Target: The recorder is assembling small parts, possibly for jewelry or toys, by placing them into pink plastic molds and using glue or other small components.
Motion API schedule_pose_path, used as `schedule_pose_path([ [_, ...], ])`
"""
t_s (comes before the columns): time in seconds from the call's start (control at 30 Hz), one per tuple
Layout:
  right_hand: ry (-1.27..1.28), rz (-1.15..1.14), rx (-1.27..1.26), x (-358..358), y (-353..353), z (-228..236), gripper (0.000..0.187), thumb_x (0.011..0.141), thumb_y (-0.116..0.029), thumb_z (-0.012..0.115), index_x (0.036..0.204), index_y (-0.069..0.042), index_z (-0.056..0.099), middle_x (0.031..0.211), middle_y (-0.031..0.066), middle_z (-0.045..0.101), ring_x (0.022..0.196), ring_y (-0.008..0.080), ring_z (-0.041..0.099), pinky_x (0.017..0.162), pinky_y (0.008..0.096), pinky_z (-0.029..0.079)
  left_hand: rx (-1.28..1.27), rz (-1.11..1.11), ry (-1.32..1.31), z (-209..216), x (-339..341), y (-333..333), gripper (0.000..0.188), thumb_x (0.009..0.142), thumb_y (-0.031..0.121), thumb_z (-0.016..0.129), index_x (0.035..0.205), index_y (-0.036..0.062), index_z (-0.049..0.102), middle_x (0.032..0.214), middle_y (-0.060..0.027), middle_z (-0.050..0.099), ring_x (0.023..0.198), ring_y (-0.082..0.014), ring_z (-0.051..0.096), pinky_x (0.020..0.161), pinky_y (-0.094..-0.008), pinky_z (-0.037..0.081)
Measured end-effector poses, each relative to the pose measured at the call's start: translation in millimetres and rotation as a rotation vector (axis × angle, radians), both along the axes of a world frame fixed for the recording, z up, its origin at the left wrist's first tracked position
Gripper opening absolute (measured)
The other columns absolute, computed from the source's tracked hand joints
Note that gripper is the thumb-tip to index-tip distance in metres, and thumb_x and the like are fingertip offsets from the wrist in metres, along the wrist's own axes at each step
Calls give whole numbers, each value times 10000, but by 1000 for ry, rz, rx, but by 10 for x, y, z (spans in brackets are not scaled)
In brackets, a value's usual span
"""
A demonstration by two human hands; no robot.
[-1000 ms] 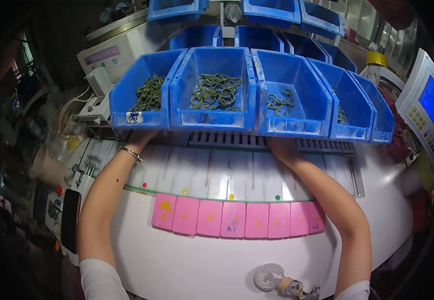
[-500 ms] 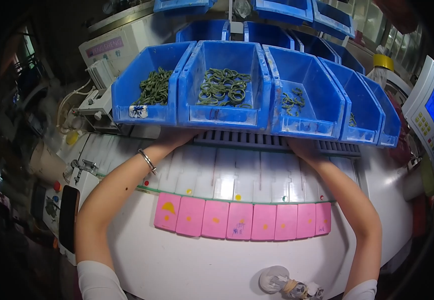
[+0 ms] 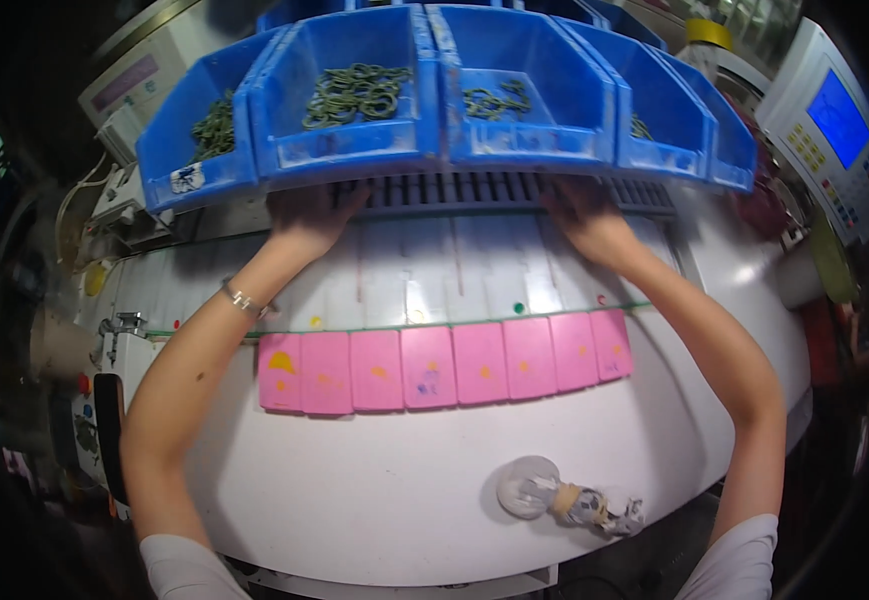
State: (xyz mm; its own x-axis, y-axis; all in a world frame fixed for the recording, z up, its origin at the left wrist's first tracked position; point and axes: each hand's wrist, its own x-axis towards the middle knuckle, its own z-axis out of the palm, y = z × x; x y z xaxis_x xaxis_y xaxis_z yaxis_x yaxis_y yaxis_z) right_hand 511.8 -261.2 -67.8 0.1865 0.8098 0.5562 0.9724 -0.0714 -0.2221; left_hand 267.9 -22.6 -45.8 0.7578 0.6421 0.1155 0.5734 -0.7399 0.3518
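Note:
Both my hands reach under the front of the blue bins, at a long slotted grey rack (image 3: 454, 190). My left hand (image 3: 306, 218) lies by the rack's left part, thumb spread toward the slots. Farther right, my right hand (image 3: 586, 222) rests over the rack with its fingers apart. Both sets of fingertips are partly in the bins' shadow, and I see nothing held. Above, one blue bin (image 3: 349, 150) carries many green rings (image 3: 359, 95); the bin to its right (image 3: 534, 148) has a few green rings (image 3: 496, 100).
Pink cards (image 3: 454, 365) line the edge of a glossy white panel (image 3: 404, 260). A bulb-shaped object with a taped, wrapped neck (image 3: 529, 487) lies on the white table (image 3: 354, 490). At right stands a control panel with a blue screen (image 3: 839, 118); a dark phone-like slab (image 3: 111, 430) is at left.
The view has shifted, so the bins sit higher and farther left. My hands, mostly hidden under the bins before, now show more of their backs and fingers.

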Motion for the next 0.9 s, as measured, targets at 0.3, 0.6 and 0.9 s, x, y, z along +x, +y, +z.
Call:
schedule_pose_path([
  [0.3,290,-10,-337,-926,-1489,369,511,806,-149,633,1258,8,453,1321,229,407,1167,372,449,991,404,358,-68,-111,176,257,-1382,-1216,731,841,352,603,1369,-21,263,1414,-321,128,1318,-466,155,1080,-491,185],
  [0.6,377,-21,-316,-1144,-1507,233,658,682,57,681,1287,-35,439,1358,196,368,1181,355,449,956,366,415,-51,-133,58,145,-1836,-1597,798,794,241,653,1382,-39,191,1422,-313,53,1328,-463,119,1083,-477,197],
  [0.9,439,11,-259,-1371,-1272,163,666,669,24,703,1278,-44,441,1322,197,400,1190,362,422,992,388,367,-11,-26,168,215,-2000,-1653,748,816,282,621,1370,-40,235,1417,-308,115,1344,-447,71,1092,-477,149],
])
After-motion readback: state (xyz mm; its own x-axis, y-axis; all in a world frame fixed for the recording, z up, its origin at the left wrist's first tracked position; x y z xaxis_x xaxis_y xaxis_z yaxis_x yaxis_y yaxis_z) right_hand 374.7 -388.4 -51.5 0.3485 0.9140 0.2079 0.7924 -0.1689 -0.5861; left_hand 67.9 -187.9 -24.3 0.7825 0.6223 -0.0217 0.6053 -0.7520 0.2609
